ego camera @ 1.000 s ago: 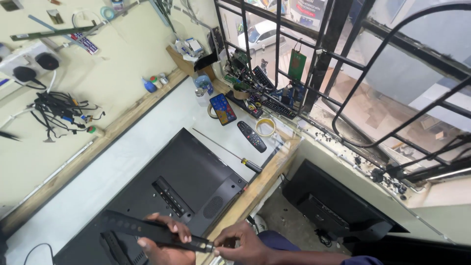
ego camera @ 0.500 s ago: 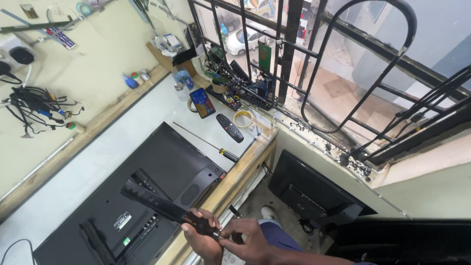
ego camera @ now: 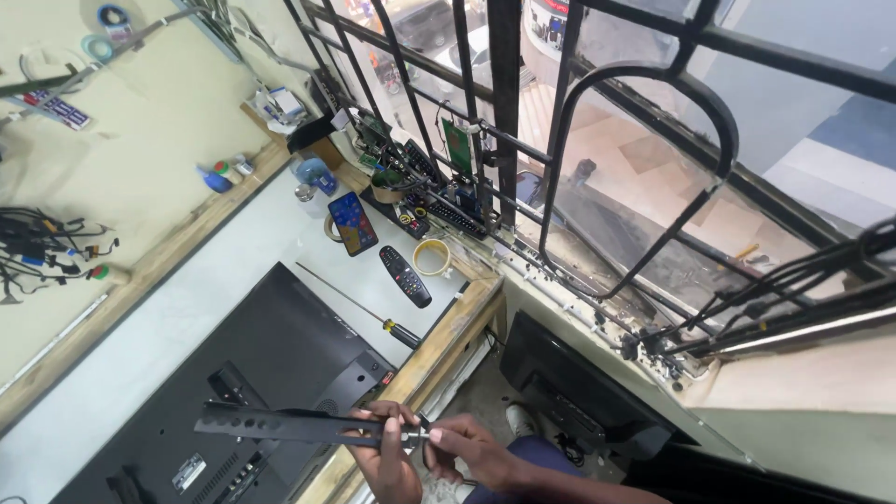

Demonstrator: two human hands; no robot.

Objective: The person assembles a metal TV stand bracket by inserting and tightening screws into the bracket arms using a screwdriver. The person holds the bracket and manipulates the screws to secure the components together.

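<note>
Black metal, a long slotted bracket [ego camera: 280, 427], sits level in the left hand [ego camera: 387, 457], whose fingers wrap tight round its near end, above the back of a face-down television [ego camera: 252, 373] on the bench. The right hand [ego camera: 467, 453] pinches a small fitting, seemingly a bolt [ego camera: 417, 433], at the bracket's tip. The step looks like turning that fastener by hand; next calls for steady grip and fingertip twisting, with the long screwdriver [ego camera: 359, 308] lying near.

I am working with my left hand [ego camera: 387, 457] and right hand [ego camera: 467, 448] bare. I am wearing dark blue trousers [ego camera: 523, 462] and a pale shoe [ego camera: 521, 420].
</note>
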